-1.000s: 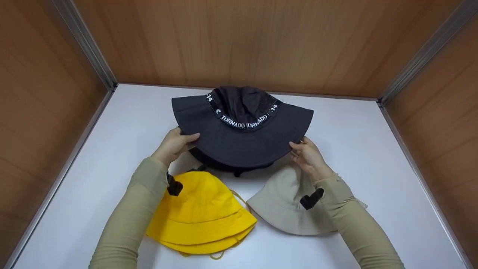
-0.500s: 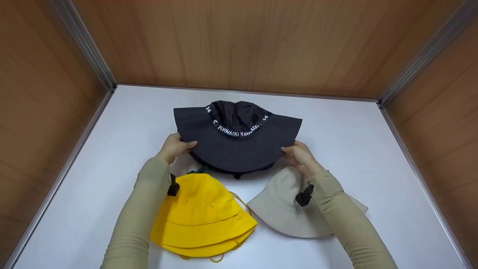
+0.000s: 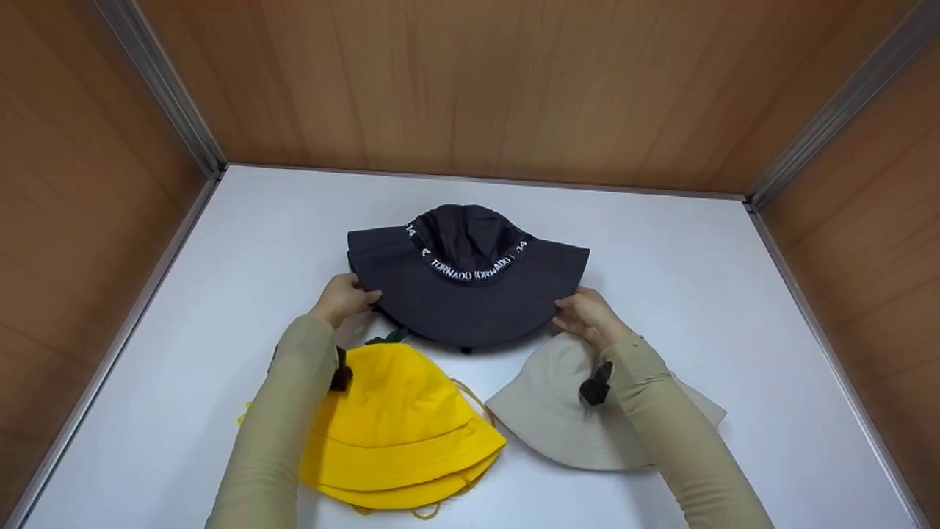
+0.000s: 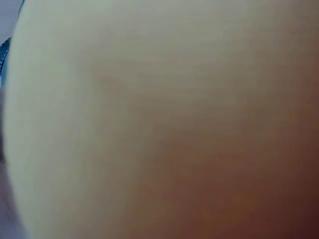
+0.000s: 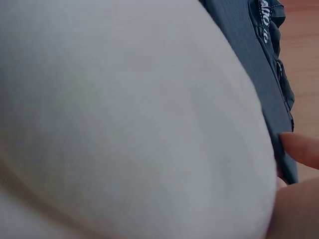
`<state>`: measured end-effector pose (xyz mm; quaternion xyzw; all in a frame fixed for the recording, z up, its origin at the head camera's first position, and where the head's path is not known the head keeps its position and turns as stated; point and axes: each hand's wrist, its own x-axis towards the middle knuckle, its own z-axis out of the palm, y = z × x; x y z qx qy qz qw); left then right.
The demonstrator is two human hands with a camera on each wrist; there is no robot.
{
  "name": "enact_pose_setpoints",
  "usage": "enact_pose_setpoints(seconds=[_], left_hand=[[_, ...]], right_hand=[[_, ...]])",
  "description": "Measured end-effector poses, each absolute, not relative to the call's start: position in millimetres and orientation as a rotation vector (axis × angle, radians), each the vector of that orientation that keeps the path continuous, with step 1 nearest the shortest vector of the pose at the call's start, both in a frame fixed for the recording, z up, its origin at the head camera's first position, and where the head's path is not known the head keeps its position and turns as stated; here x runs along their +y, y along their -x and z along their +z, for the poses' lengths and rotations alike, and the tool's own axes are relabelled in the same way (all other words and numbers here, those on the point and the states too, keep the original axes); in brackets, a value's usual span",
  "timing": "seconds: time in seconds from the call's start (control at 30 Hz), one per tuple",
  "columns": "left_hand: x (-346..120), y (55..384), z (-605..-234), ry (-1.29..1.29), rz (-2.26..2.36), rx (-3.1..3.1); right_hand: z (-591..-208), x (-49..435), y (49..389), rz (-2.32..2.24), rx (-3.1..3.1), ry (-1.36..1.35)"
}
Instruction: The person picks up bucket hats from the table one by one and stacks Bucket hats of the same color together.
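A dark grey bucket hat (image 3: 470, 316) lies brim toward me beyond two other hats, its hollow crown showing and white TORNADO lettering on the inner band. My left hand (image 3: 345, 298) pinches the brim's left side, thumb on top. At the right side my right hand (image 3: 587, 316) pinches the brim the same way. In the right wrist view the thumb (image 5: 301, 149) presses on the dark brim (image 5: 244, 55). A second dark edge shows under the brim at its left. A blurred pale surface fills most of the left wrist view.
Nearer to me, a yellow bucket hat (image 3: 396, 411) with a double brim edge and cord lies below my left forearm. A beige bucket hat (image 3: 547, 419) lies partly under my right forearm. Wooden panels (image 3: 470, 88) stand round the white table (image 3: 764, 353) on three sides.
Both hands have lowered the dark hat and drawn it slightly toward me, keeping their hold on the brim. The dark shape under its front edge is now mostly covered.
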<state>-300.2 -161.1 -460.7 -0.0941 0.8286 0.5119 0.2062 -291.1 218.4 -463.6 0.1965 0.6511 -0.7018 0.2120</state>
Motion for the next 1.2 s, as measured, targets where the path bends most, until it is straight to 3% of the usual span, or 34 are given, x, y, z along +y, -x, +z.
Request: enact_pose_setpoints(seconds=[0.43,1.2], left_hand=[[-172.4,301.8,-445.8,0.247,1.474,2.291],[-169.2,297.9,-472.8,0.347,1.291,2.296]], right_hand=[[-448.5,212.3,293.2,-1.925,1.909,-0.494],[-465.5,208.4,300.9,-1.778,1.981,-0.631]])
